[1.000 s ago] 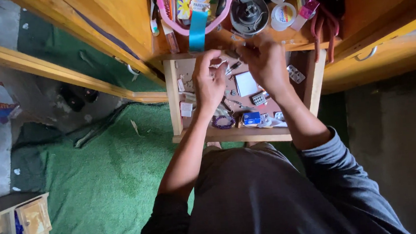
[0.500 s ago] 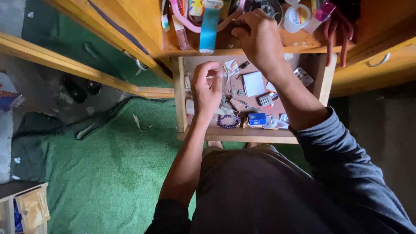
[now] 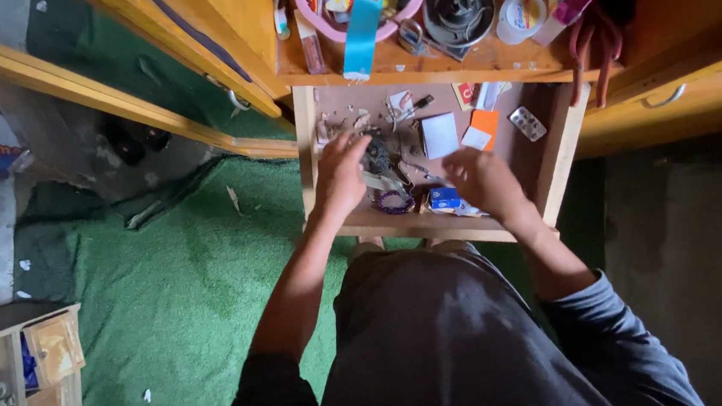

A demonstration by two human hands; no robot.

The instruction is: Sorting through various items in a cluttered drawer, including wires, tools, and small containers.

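An open wooden drawer (image 3: 564, 148) is pulled out toward me, full of small odds and ends. My left hand (image 3: 340, 174) reaches into its left part, fingers spread over a dark metal bunch of keys (image 3: 379, 160). My right hand (image 3: 481, 181) hovers low over the drawer's front middle, fingers loosely curled, beside a small blue box (image 3: 444, 197). Whether it holds anything is not clear. A purple bead bracelet (image 3: 394, 205) lies between the hands. White cards (image 3: 440, 134), an orange card (image 3: 483, 123) and a pill strip (image 3: 527, 123) lie further back.
Above the drawer, a cluttered desk top (image 3: 453, 62) carries a pink-rimmed tray (image 3: 373, 28), a round metal part (image 3: 459, 6), a tape roll (image 3: 521, 17) and red cords (image 3: 593, 43). Green carpet (image 3: 179, 286) covers the floor to the left. A small wooden shelf unit (image 3: 23, 376) stands at lower left.
My right hand came down from the desk top into the drawer's front. My left hand shifted slightly left over the keys.
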